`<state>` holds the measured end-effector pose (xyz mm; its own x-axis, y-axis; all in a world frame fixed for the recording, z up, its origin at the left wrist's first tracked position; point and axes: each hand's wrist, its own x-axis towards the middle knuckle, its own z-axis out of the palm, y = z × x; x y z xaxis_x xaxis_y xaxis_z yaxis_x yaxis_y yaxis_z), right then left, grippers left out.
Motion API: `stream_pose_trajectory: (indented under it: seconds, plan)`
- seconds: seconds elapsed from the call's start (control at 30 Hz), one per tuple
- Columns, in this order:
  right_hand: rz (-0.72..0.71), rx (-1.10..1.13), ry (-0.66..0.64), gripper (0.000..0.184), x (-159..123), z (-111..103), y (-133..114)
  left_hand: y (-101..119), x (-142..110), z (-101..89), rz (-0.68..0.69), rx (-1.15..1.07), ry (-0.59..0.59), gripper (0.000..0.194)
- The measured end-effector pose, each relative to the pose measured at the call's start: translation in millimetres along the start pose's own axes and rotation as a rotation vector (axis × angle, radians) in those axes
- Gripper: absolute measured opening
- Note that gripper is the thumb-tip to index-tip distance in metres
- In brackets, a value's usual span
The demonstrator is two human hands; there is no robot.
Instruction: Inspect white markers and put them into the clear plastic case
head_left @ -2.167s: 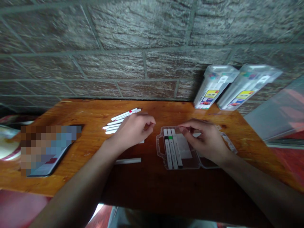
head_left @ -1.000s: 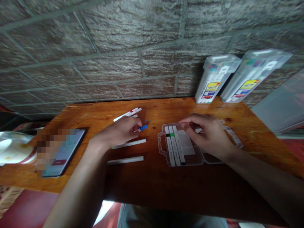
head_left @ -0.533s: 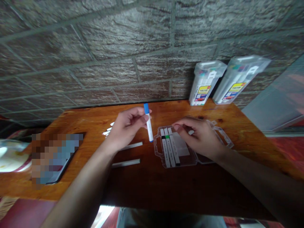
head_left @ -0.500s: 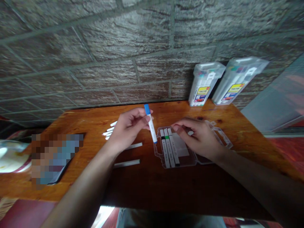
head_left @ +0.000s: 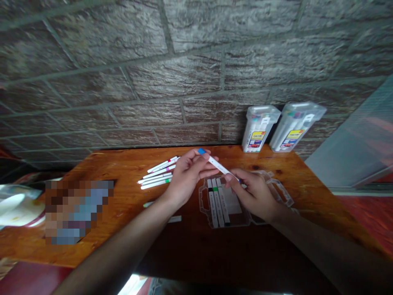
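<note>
A white marker with a blue cap is held slantwise between both hands. My left hand pinches it near the blue cap end. The thumb and fingers of my right hand grip its lower end. Beneath them lies an open clear plastic case with white markers side by side in its left part, one with a green band and one with a black band. Left of my left hand, several white markers with coloured bands lie on the wooden table.
Two clear marker cases with yellow labels stand upright against the stone wall. A pixelated flat object lies at the left, beside a white container. More loose markers, such as a white one, lie near my left forearm.
The blue-capped marker has tilted from nearly upright to a slant and moved right. My right hand, earlier over the case without it, now grips its lower end. The view has shifted.
</note>
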<state>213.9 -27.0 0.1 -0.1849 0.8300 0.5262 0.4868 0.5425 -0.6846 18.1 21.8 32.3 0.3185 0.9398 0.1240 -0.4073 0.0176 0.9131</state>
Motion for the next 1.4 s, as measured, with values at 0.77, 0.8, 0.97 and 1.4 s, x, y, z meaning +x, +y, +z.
stream_pose_trajectory:
  seconds: [0.77,0.8,0.97,1.4]
  plan:
    - [0.635,1.045,0.272,0.033,21.2,-8.3,8.4,-13.8,-9.4,-30.9,-0.053,-0.184,-0.269,0.022]
    - [0.640,1.047,0.270,0.033,21.3,-8.2,8.4,-13.4,-9.4,-30.9,-0.055,-0.191,-0.286,0.022]
    - [0.657,1.038,0.255,0.032,20.7,-9.0,9.2,-12.2,-9.3,-29.9,-0.050,-0.198,-0.336,0.024]
    - [0.653,1.039,0.229,0.029,19.7,-10.2,8.8,-11.5,-10.6,-29.4,-0.008,-0.152,-0.335,0.023]
